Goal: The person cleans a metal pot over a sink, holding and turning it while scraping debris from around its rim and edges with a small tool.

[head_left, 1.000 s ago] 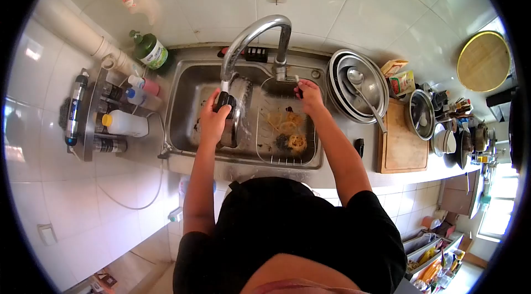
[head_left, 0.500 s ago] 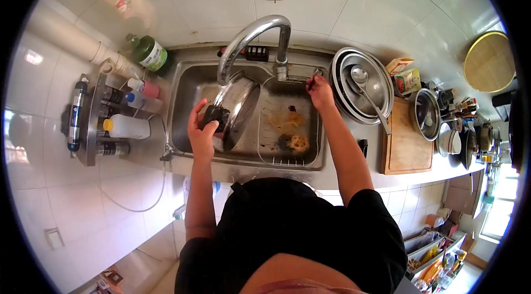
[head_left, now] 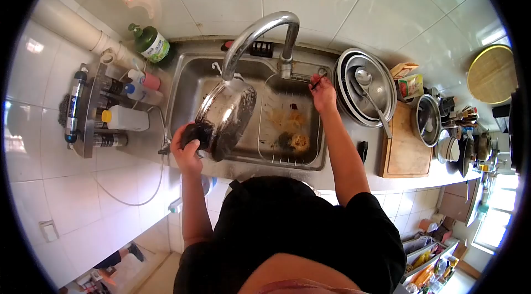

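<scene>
A shiny metal pan [head_left: 224, 111] stands tilted on its side in the left basin of the steel sink [head_left: 180, 92]. Its black handle [head_left: 196, 136] points towards me, and my left hand [head_left: 187, 151] is closed around it, thumb on top. Over the pan curves the chrome faucet [head_left: 246, 37], and water appears to run onto the metal. At the sink's back right corner, my right hand [head_left: 324, 95] has its fingers pinched beside a small round metal knob [head_left: 322, 72]. A dark bit shows at those fingertips, too small to name.
A wire rack [head_left: 265, 153] and brown food scraps [head_left: 290, 122] lie in the right basin. Stacked steel bowls [head_left: 381, 86] with a ladle [head_left: 363, 77] stand on the right, near a wooden cutting board [head_left: 404, 144]. Bottles [head_left: 127, 118] fill the left shelf; a green pump bottle [head_left: 152, 45] stands behind.
My left hand has moved down and left with the handle, turning the pan so more of its shiny surface lies under the faucet. My right hand remains near the knob, slightly lower.
</scene>
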Motion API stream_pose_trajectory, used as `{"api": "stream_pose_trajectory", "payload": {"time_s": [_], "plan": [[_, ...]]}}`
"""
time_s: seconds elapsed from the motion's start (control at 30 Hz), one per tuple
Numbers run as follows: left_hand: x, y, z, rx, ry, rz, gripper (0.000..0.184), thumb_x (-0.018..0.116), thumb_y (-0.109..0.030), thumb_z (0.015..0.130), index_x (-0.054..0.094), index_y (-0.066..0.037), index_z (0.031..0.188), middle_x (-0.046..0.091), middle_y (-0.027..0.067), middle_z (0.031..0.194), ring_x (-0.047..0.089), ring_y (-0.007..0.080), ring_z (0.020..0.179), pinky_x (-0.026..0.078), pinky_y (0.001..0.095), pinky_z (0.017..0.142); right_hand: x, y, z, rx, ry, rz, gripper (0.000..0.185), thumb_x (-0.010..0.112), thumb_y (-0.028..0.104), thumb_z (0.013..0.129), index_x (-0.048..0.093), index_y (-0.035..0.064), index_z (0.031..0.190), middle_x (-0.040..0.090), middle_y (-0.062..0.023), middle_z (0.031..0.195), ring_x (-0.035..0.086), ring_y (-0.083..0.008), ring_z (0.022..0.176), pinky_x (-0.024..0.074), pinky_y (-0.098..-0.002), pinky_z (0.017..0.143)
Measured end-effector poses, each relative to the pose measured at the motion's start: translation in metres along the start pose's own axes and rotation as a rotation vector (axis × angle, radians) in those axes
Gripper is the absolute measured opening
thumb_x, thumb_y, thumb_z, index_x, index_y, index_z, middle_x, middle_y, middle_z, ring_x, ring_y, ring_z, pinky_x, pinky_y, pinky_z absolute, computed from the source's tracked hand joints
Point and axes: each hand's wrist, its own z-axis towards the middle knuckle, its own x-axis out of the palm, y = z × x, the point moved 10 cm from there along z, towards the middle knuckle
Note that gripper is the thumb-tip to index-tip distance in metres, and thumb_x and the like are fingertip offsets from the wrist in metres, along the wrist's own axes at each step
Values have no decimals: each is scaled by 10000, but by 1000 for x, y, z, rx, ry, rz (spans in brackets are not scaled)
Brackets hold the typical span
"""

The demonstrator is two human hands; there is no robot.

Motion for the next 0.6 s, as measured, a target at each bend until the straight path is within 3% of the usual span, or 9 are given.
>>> {"api": "stream_pose_trajectory", "payload": {"time_s": [0.13, 0.23, 0.33, 0.37, 0.43, 0.53, 0.6], "plan": [[-11, 1, -6, 5, -33, 10, 469, 560, -36, 612, 574, 74, 1068, 625, 140, 1019, 608, 227, 950, 456, 323, 891, -31, -7, 10, -81, -240, -286, 217, 485, 178, 942, 504, 87, 1139, 537, -76, 1166, 461, -218, 1116, 341, -399, 949], [-15, 7, -7, 1, -80, 15, 468, 564, -29, 619, 564, 78, 1075, 623, 142, 1014, 606, 232, 945, 452, 328, 898, -34, -3, -7, -59, -401, -318, 117, 423, 87, 943, 522, 66, 1003, 519, -31, 850, 474, -150, 766, 388, -298, 680], [-25, 18, -7, -13, -138, 69, 466, 564, -21, 633, 547, 73, 1089, 614, 136, 1011, 604, 235, 925, 452, 335, 895, -45, -8, 9, -146, -271, -277, 109, 437, 97, 943, 525, 54, 992, 509, -39, 816, 463, -161, 729, 391, -303, 675], [-23, 20, -9, -32, -149, 29, 465, 567, -33, 643, 539, 70, 1095, 607, 137, 1022, 599, 235, 930, 454, 333, 889, -39, -10, 15, -110, -61, -158, 122, 441, 108, 945, 501, 36, 1024, 545, -67, 869, 513, -184, 801, 415, -315, 720], [-16, 22, -6, -33, -89, 10, 456, 564, -38, 655, 535, 69, 1098, 604, 145, 1028, 594, 242, 943, 455, 334, 888, -18, 1, -16, -59, -232, -91, 150, 426, 116, 953, 470, 28, 1066, 578, -103, 967, 549, -222, 929, 435, -346, 794], [-13, 19, -4, -13, -78, 38, 450, 557, -37, 670, 526, 67, 1107, 601, 151, 1029, 592, 252, 951, 458, 338, 884, -25, -2, -8, -31, -270, -98, 176, 407, 128, 960, 449, 37, 1105, 592, -113, 1034, 556, -253, 1010, 441, -386, 840], [-12, 18, -5, -12, -83, 32, 448, 553, -32, 675, 524, 65, 1111, 601, 154, 1028, 592, 255, 953, 459, 341, 883, -19, -5, -8, -6, -228, -38, 175, 410, 132, 959, 458, 42, 1101, 592, -110, 1027, 564, -255, 986, 449, -396, 822]]}}
